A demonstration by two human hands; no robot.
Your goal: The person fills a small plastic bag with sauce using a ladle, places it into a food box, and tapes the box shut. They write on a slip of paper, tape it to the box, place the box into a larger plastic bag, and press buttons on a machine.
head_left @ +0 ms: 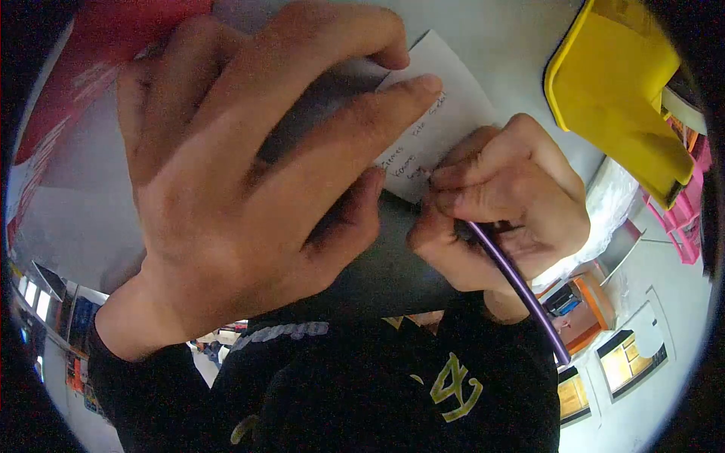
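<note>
A small white sheet of paper [442, 72] with several short handwritten lines lies on the grey surface. My left hand [242, 158] is open over the left side of the sheet, fingers spread, with one fingertip resting on the paper near the writing. In a closed grip, my right hand [521, 196] holds a slim purple pencil [521, 285] at the sheet's lower right. The pencil's tip is at the last written line, and its long shaft slants down to the right. Part of the sheet is hidden under both hands.
A yellow plastic object [615, 94] is at the upper right, with pink plastic pieces [676, 226] below it. Red material [106, 60] with white stripes covers the upper left. Crumpled clear plastic [604, 219] sits behind my right hand. An orange box [593, 302] stands farther off.
</note>
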